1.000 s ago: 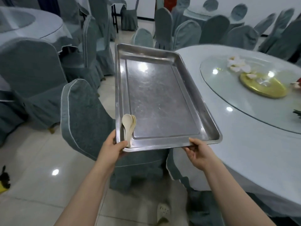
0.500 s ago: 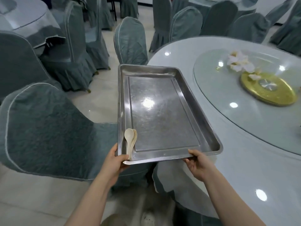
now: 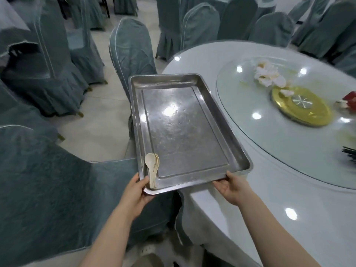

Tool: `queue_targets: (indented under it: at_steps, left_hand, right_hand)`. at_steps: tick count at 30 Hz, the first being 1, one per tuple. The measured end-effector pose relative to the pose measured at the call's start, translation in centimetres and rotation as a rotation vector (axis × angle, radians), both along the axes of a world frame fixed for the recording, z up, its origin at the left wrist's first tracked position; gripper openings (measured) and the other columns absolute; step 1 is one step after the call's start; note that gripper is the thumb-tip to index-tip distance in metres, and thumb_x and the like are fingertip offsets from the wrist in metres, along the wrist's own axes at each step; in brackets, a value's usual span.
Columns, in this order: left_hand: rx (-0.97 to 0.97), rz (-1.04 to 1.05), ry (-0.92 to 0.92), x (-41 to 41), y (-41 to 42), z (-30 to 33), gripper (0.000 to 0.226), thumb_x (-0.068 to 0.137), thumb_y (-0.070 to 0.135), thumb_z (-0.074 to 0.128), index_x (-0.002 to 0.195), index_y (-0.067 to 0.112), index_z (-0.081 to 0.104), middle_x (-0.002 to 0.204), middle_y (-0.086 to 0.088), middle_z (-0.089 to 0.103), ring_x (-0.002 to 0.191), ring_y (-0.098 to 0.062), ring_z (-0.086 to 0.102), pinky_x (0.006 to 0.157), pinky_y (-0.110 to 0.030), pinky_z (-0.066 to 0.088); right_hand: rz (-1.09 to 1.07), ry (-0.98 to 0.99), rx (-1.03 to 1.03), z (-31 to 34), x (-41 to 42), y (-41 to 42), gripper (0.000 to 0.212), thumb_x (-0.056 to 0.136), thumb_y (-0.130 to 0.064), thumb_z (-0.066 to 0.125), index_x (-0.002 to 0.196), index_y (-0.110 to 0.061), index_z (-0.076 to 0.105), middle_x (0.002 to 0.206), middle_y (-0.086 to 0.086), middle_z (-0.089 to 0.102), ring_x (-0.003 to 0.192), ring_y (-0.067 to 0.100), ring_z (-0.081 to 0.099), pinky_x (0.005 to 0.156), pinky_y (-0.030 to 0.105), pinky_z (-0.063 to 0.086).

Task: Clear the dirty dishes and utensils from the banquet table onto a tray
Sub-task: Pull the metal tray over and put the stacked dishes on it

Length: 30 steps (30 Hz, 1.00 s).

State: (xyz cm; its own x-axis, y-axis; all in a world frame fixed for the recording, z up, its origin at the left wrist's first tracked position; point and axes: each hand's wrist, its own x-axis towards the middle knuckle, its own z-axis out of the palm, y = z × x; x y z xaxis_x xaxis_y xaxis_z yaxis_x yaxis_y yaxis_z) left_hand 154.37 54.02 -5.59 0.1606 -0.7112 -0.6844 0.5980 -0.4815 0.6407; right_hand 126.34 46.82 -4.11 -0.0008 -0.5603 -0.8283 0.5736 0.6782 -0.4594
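A long steel tray (image 3: pixel 212 105) is held out in front of me, its right side over the edge of the round banquet table (image 3: pixel 260 189). My left hand (image 3: pixel 134 191) grips the tray's near left corner, thumb over the rim. My right hand (image 3: pixel 232 186) grips the near right edge. A stack of cream ceramic spoons (image 3: pixel 152 168) lies in the tray's near left corner, next to my left thumb. Dark chopsticks (image 3: pixel 349 154) show at the right edge on the glass turntable (image 3: pixel 269 135).
The turntable carries a gold centre disc (image 3: pixel 302 106), white flowers (image 3: pixel 268 75) and a red item (image 3: pixel 350 97). Grey-covered chairs stand around: one just left of me (image 3: pixel 48 180), one beyond the tray (image 3: pixel 133 47), several more behind. My foot shows on the tiled floor below.
The tray has come lower and further right, toward the table edge. My view has tilted down and closer to the table. Both hands keep the same hold.
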Motion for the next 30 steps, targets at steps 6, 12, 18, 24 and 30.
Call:
queue_targets:
  at_steps: [6,12,18,24,30]
  left_hand:
    - [0.063,-0.091,0.036,0.7,-3.3,-1.3,0.028,0.100,0.021,0.047,0.125,0.016,0.057,0.100,-0.006,0.071,0.088,-0.024,0.067,0.067,-0.039,0.056]
    - [0.018,-0.171,-0.304,1.4,-5.0,-1.1,0.031,0.094,0.010,0.052,0.124,0.009,0.060,0.114,-0.012,0.069,0.094,-0.021,0.065,0.081,-0.032,0.051]
    - [-0.206,-0.117,-0.615,-0.1,-6.3,2.0,0.053,0.096,0.007,0.048,0.147,0.016,0.038,0.149,0.000,0.042,0.132,-0.010,0.041,0.099,-0.021,0.033]
    - [-0.292,-0.160,-0.626,-4.2,-8.0,3.3,0.051,0.098,0.005,0.047,0.146,0.014,0.037,0.149,-0.002,0.042,0.131,-0.009,0.042,0.103,-0.023,0.031]
    - [-0.267,-0.218,-0.630,-9.7,-9.1,3.0,0.046,0.098,0.005,0.048,0.143,0.011,0.041,0.143,-0.007,0.050,0.124,-0.009,0.047,0.101,-0.022,0.032]
  right_hand:
    - [-0.075,0.127,0.000,-0.3,0.3,-1.9,0.020,0.096,-0.009,0.051,0.114,-0.001,0.057,0.091,0.017,0.068,0.085,0.030,0.064,0.052,0.030,0.059]
    - [-0.053,0.275,0.007,-0.6,-1.1,-1.3,0.024,0.095,-0.013,0.054,0.111,0.005,0.054,0.108,0.024,0.064,0.104,0.037,0.064,0.088,0.040,0.053]
    - [-0.084,0.369,0.010,-1.8,-4.8,0.3,0.022,0.097,-0.012,0.050,0.113,0.003,0.051,0.100,0.023,0.063,0.083,0.034,0.066,0.068,0.036,0.058]
    - [-0.096,0.534,-0.045,-1.7,-9.9,0.2,0.016,0.094,-0.012,0.053,0.104,-0.001,0.058,0.086,0.013,0.065,0.069,0.026,0.064,0.062,0.030,0.056]
    - [0.010,0.782,-0.164,-1.4,-16.9,-0.8,0.024,0.092,-0.007,0.050,0.113,-0.004,0.062,0.090,0.011,0.068,0.073,0.023,0.066,0.069,0.030,0.054]
